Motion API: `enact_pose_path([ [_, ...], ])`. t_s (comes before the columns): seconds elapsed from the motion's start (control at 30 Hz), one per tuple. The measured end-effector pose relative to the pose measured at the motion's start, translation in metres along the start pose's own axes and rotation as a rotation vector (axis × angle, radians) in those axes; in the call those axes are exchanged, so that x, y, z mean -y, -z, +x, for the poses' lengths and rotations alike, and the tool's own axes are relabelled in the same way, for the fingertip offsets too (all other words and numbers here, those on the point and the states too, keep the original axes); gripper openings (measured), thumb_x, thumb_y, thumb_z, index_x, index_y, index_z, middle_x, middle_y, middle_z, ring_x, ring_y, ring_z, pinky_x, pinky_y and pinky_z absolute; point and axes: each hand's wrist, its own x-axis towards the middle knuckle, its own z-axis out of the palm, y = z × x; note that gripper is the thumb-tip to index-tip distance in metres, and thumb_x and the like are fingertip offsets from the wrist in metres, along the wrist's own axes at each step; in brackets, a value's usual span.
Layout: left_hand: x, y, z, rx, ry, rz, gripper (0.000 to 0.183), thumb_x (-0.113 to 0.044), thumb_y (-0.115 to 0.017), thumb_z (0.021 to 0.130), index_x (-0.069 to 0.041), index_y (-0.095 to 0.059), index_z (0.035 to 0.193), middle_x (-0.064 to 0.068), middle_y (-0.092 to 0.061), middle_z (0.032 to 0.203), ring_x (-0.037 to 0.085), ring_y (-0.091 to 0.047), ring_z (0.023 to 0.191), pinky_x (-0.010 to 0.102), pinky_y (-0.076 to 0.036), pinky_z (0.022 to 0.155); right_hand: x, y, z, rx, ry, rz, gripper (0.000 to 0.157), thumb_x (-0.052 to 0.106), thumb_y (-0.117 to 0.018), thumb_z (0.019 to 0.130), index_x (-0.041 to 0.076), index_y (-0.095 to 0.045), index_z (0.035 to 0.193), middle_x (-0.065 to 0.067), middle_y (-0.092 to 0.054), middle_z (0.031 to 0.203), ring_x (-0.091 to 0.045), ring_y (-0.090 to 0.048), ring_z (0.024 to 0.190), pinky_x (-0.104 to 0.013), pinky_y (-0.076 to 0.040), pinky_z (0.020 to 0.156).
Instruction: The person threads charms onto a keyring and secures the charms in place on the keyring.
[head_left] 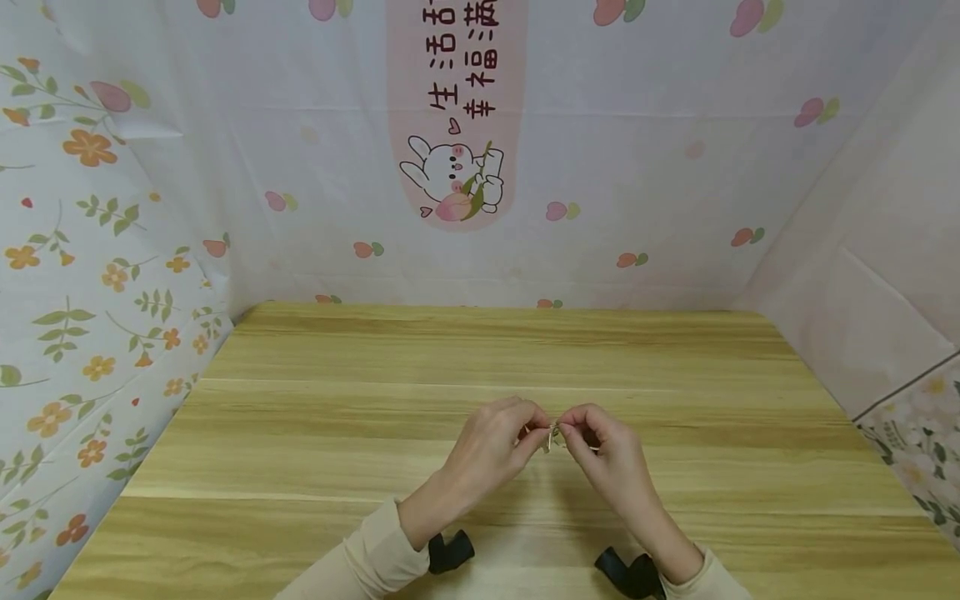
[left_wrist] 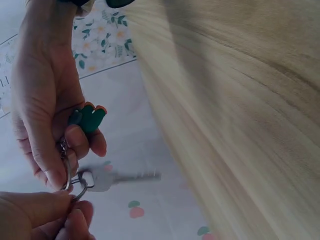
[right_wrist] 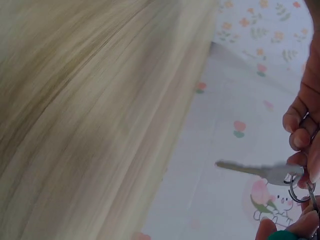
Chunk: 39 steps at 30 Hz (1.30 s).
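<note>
Above the table, my left hand (head_left: pixel 487 446) and right hand (head_left: pixel 611 450) meet fingertip to fingertip. Between them is a metal split key ring (left_wrist: pixel 86 189), pinched by thumb and fingers from both sides. A silver key (left_wrist: pixel 104 181) hangs through the ring, its blade sticking out in both wrist views. In the left wrist view a green charm with orange edges (left_wrist: pixel 93 120) lies against the right hand's fingers, joined to a short chain (left_wrist: pixel 63 146). The fingertips hide part of the ring, so I cannot tell whether the key and chain share one loop.
A wood-grain table (head_left: pixel 337 417) spreads beneath the hands. Behind it hangs a printed cloth (head_left: pixel 645 183), with a floral cloth (head_left: pixel 90 333) at the left. Black wrist devices (head_left: pixel 452 552) sit by both sleeves.
</note>
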Motion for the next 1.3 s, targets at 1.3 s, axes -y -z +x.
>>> enact_pose_path([
  [1.3, -0.0021, 0.0037, 0.0011, 0.070, 0.061, -0.026, 0.004, -0.014, -0.069, 0.086, -0.013, -0.070, 0.082, -0.004, -0.068, 0.079, -0.003, -0.053, 0.060, 0.005, -0.037, 0.052, 0.0001, -0.0013, -0.0017, -0.011, 0.099, -0.039, 0.023, -0.013, -0.066, 0.079, 0.009, -0.063, 0.082, 0.006, -0.060, 0.072, 0.002, -0.044, 0.058, -0.013, -0.040, 0.046],
])
